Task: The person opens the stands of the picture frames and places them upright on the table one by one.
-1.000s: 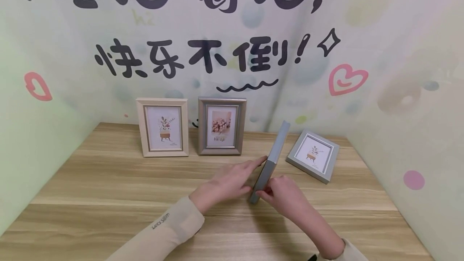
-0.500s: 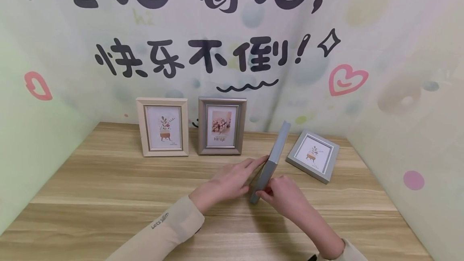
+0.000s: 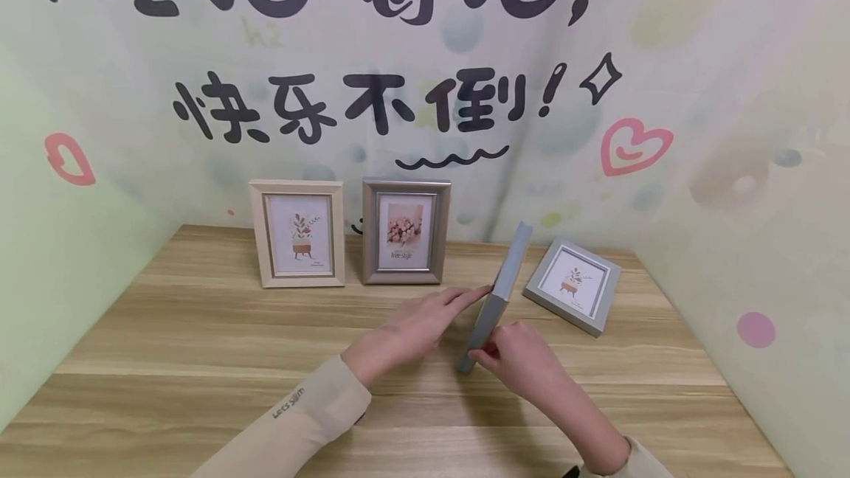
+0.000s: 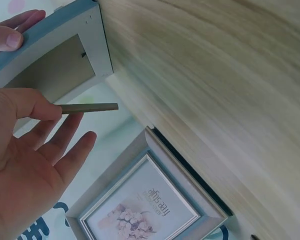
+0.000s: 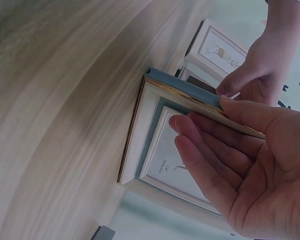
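Observation:
A grey-blue picture frame [image 3: 510, 264] stands on edge between the two hands, seen side-on in the head view. On its right side, my right hand [image 3: 521, 356] grips the near edge, thumb on the rim and fingers across the front, as the right wrist view shows. At the frame's back is my left hand [image 3: 412, 327]. Its thumb and index finger pinch a thin flat strip [image 4: 92, 107], which looks like the frame's stand leg; the other fingers are spread. Whether the strip joins the frame is hidden behind the hand. The frame's back panel [image 4: 55, 70] shows in the left wrist view.
A cream picture frame [image 3: 259, 234] and a brown-grey picture frame [image 3: 438, 234] stand upright along the back wall. To the right, another grey frame [image 3: 600, 301] lies face up on the wooden table [image 3: 199, 345]. Printed cloth walls [image 3: 730, 257] enclose the table.
My left hand has turned and drawn back slightly from the frame, and its thumb is now hidden in the head view. The frame and my right hand have stayed in place.

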A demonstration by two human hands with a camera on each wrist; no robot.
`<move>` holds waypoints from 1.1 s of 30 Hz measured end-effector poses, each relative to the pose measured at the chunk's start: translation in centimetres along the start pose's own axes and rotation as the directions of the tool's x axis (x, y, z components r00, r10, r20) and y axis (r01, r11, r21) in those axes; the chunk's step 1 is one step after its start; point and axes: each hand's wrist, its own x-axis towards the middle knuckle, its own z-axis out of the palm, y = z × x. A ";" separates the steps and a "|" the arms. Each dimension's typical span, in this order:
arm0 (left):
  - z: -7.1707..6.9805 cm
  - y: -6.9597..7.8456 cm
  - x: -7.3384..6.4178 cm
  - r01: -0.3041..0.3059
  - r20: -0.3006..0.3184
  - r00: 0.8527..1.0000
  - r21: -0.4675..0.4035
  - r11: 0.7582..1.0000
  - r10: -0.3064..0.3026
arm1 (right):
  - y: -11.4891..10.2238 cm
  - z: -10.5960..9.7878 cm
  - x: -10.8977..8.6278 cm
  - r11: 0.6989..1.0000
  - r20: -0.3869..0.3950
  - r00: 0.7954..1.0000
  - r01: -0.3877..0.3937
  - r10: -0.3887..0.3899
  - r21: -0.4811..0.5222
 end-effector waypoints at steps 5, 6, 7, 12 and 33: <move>0.0 -0.2 -0.1 -0.013 -0.014 1.000 0.036 0.999 0.014 | -0.1 0.1 0.0 1.000 0.003 1.000 -0.007 0.007 -0.004; 0.1 -0.3 -0.2 -0.015 -0.020 1.000 0.036 0.999 0.016 | -0.1 0.1 0.0 1.000 0.004 1.000 -0.008 0.008 -0.005; 0.1 -0.3 -0.2 -0.015 -0.025 1.000 0.035 0.999 0.016 | -0.1 0.1 0.1 1.000 0.005 1.000 -0.009 0.010 -0.006; 0.3 -0.4 -0.6 -0.024 -0.109 0.994 0.037 0.999 0.028 | -0.2 0.2 0.1 1.000 -0.001 1.000 -0.009 0.009 -0.015; -0.2 0.6 -2.6 0.018 -0.182 0.979 -0.357 0.934 -0.088 | -0.3 0.1 -0.1 0.999 -0.009 0.999 -0.037 0.037 -0.005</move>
